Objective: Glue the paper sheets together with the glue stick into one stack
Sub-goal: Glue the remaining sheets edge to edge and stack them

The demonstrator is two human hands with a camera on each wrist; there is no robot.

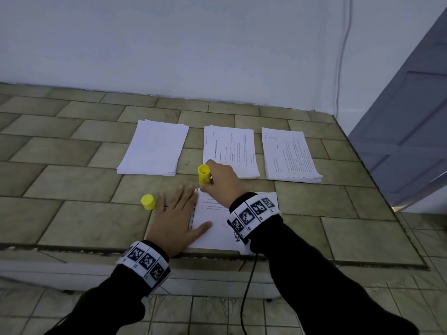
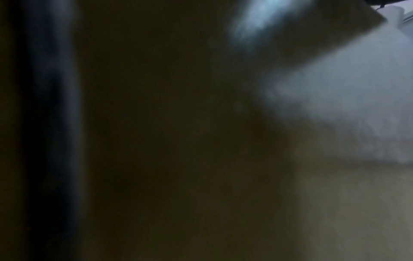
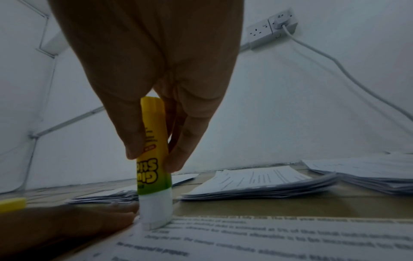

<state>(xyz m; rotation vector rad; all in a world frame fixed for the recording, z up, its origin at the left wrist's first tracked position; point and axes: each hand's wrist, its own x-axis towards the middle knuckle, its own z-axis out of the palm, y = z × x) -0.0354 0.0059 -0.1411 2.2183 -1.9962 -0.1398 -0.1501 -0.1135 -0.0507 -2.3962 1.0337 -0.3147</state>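
A yellow and green glue stick [image 3: 154,169] stands almost upright, its white tip pressed on the far left corner of a printed sheet [image 1: 217,228] that lies at the near edge of a tiled counter [image 1: 72,180]. The right hand [image 1: 223,181] pinches the tube from above, thumb on 1 side and fingers [image 3: 178,150] on the other, curled tight round it. The left hand [image 1: 174,213] lies flat beside the sheet's left edge, fingers straight and spread, the thumb reaching onto the paper to pin it. The left wrist view is dark and blurred and shows nothing usable.

Just left of that hand lies the yellow cap [image 1: 148,202], on its side. Further back, 3 stacks of paper sit in a row: a blank-topped stack [image 1: 154,146] on the left, a printed stack [image 1: 229,148] in the middle, another printed stack [image 1: 287,153] on the right. On the wall behind is a wall socket [image 3: 271,28] with a white cable [image 3: 335,65] trailing down.

The step appears to be spreading glue on this sheet, starting at its corner. Next, the stick likely needs drawing along the edge with steady pressure while the left hand keeps the paper from sliding, before another sheet is laid squarely on top.
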